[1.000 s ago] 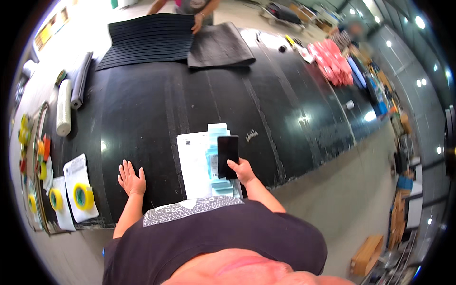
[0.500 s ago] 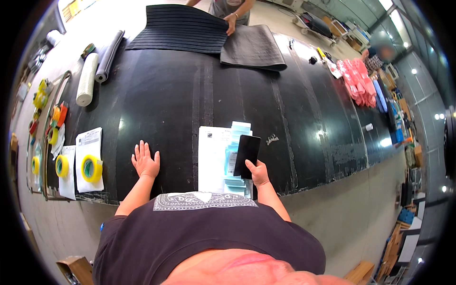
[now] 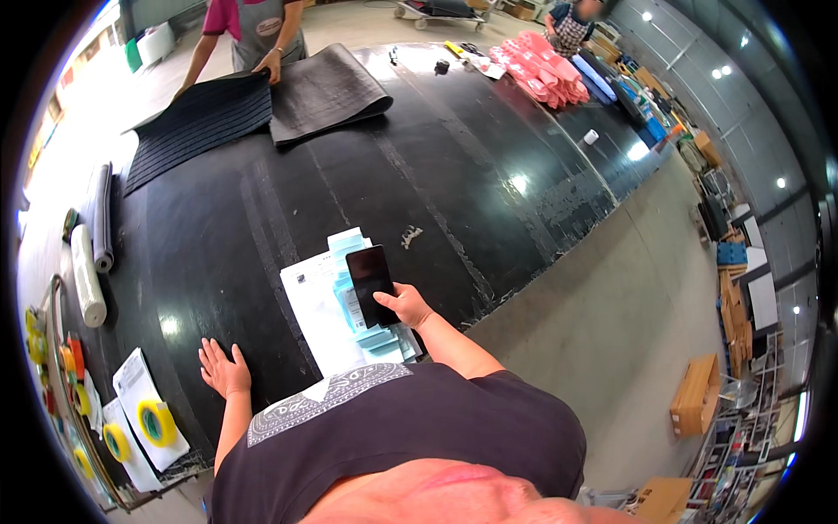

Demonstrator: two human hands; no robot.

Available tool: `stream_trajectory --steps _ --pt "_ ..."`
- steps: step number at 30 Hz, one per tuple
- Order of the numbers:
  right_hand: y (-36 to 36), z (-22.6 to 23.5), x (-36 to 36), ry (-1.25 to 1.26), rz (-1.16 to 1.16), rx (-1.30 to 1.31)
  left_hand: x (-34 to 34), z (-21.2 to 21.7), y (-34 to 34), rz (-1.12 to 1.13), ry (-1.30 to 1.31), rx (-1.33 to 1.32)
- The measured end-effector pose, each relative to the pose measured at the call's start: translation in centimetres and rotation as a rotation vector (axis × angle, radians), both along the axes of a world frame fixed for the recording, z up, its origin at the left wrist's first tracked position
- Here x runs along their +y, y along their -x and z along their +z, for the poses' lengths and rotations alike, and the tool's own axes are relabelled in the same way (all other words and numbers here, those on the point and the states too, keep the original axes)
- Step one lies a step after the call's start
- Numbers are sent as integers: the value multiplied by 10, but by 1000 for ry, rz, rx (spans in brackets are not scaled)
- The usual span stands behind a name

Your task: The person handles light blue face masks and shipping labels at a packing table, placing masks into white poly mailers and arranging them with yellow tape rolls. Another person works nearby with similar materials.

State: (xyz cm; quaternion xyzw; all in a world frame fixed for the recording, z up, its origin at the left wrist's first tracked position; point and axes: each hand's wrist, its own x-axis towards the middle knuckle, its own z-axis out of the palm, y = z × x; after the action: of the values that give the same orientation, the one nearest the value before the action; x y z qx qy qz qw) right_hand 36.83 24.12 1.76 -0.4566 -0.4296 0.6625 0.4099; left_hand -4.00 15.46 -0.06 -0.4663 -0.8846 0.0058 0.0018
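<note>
The right hand (image 3: 407, 306) is clamped around the lower end of a black phone (image 3: 372, 273), its dark screen facing up. Directly under that hand lies a white sheet (image 3: 307, 301) with light blue packets (image 3: 351, 301) stacked on it; the phone and hand cover part of the stack. The left hand (image 3: 223, 368) lies flat with fingers spread on the black table (image 3: 262, 210), holding nothing, just left of the sheet. Further left of it, at the table's edge, rolls of yellow tape (image 3: 155, 423) rest on white papers, and beyond them lie a white roll (image 3: 87, 276) and a grey roll (image 3: 102, 217). Far ahead of both hands, another person's hand (image 3: 267, 64) presses on dark ribbed mats (image 3: 262, 105). Pink folded packs (image 3: 543, 77) sit far ahead to the right. The labels on the packets are too small to make out, perhaps printed in blue.
</note>
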Motion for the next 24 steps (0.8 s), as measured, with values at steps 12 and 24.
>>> stream_trajectory --steps 12,24 --pt "3 -8 1 -32 -16 -9 0 9 -2 9 62 14" --pt "2 -15 2 -65 -8 -18 2 4 -1 19 92 27"
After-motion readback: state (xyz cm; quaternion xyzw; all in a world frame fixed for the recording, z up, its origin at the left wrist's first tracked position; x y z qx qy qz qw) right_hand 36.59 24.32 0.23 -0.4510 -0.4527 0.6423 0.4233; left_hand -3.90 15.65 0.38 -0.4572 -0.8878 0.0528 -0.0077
